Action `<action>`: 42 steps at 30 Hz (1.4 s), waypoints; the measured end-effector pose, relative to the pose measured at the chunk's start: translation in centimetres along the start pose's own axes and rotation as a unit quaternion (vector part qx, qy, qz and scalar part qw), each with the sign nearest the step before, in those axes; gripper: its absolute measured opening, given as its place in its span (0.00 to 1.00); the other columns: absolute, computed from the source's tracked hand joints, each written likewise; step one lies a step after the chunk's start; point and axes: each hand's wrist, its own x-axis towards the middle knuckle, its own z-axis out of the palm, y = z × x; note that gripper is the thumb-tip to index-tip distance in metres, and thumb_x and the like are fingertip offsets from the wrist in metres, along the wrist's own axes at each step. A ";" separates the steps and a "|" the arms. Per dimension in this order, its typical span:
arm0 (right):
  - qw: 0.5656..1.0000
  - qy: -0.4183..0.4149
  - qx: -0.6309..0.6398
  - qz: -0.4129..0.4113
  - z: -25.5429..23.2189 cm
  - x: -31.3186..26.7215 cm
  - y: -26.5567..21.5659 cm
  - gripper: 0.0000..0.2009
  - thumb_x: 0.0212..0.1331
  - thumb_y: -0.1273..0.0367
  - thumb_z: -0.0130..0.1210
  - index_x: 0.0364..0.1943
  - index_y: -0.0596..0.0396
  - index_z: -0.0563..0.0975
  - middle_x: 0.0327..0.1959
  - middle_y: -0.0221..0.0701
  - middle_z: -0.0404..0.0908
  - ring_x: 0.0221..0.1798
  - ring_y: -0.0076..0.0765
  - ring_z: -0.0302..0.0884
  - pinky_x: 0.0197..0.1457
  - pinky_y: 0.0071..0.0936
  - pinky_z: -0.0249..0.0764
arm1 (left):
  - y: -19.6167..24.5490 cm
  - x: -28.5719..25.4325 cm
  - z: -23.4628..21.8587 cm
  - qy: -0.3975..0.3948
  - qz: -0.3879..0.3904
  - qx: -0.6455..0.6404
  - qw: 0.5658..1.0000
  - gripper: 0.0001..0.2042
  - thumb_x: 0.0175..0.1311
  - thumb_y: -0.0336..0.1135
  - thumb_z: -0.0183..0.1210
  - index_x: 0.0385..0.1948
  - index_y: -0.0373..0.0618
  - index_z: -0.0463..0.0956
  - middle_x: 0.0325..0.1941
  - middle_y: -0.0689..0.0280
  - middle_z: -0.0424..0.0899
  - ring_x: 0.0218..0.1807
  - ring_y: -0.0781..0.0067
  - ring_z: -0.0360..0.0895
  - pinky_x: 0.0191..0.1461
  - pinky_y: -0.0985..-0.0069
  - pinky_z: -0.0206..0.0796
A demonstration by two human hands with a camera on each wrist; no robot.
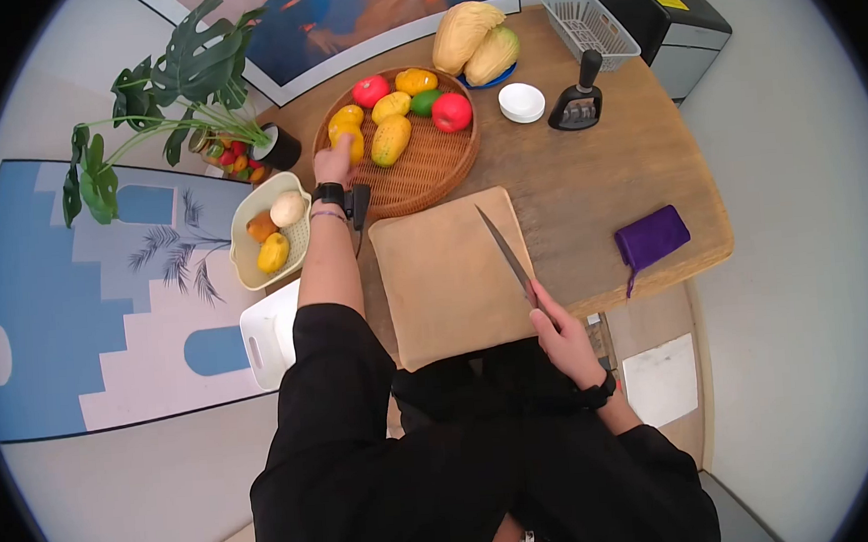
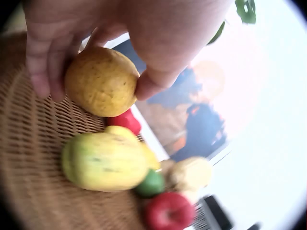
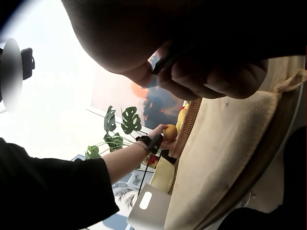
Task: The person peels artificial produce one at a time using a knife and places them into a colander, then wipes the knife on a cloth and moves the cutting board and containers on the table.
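My left hand (image 1: 333, 166) reaches over the left side of the round wicker basket (image 1: 438, 171). Its thumb and fingers grip a speckled yellow mango (image 2: 101, 82), seen end-on in the left wrist view. Beside it in the basket lie a larger yellow-green fruit (image 2: 105, 161), a red apple (image 2: 170, 211) and a green fruit (image 2: 150, 183). At the front right corner of the tan cutting board (image 1: 445, 290), my right hand (image 1: 565, 340) holds a knife (image 1: 505, 250) by its handle. The blade slants over the board, tip pointing away from me. Curled fingers mostly hide the handle.
Left of the board stand a cream basket (image 1: 241, 245) with several fruits and a white container (image 1: 260, 347). A potted plant (image 1: 282, 146) is behind them. White dishes (image 1: 521, 103), a black-handled utensil (image 1: 577, 106) and a purple pouch (image 1: 654, 238) lie to the right.
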 end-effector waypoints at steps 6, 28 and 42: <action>0.999 -0.031 0.024 -0.002 1.4 1.7 -1.0 0.26 0.77 0.67 0.53 0.75 0.56 0.65 0.72 0.36 0.75 0.73 0.27 0.69 0.74 0.25 0.63 | 0.8 -17.1 -1.1 -0.177 0.163 -0.607 0.757 0.18 0.69 0.34 0.60 0.57 0.39 0.71 0.58 0.57 0.79 0.57 0.57 0.81 0.57 0.62 0.78; 0.996 -0.076 -0.023 0.034 7.1 -0.9 -1.4 0.27 0.79 0.65 0.48 0.79 0.48 0.61 0.66 0.14 0.78 0.24 0.10 0.58 0.25 0.14 0.60 | 1.8 -51.4 -8.2 -0.503 0.461 -0.701 0.208 0.14 0.73 0.31 0.61 0.55 0.34 0.76 0.56 0.34 0.80 0.40 0.52 0.84 0.47 0.63 0.79; 0.996 -0.083 -0.008 0.039 8.0 -1.6 -1.4 0.27 0.78 0.66 0.51 0.78 0.48 0.62 0.67 0.11 0.77 0.26 0.09 0.56 0.28 0.13 0.60 | 0.0 -47.4 -7.9 -0.518 0.520 -0.665 0.141 0.15 0.73 0.31 0.62 0.57 0.40 0.74 0.58 0.29 0.77 0.49 0.44 0.84 0.49 0.58 0.80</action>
